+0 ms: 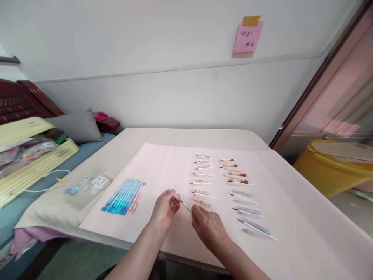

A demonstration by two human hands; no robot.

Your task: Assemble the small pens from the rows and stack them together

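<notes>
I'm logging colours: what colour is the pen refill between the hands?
The pen refill is mostly white with a dark tip, best seen in the head view.

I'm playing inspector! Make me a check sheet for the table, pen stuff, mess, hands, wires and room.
Surface: pink sheet over cream cover.
Job's things: blue pens beside pink-patterned pens, left; pen parts in two columns, right.
Clutter: see-through bag, left of the sheet.
Hands: left hand holds a pale barrel; right hand holds a white refill.
Cables: white cord, far left.
Surroundings: grey pillow left, yellow container right, pink note on the wall.
</notes>
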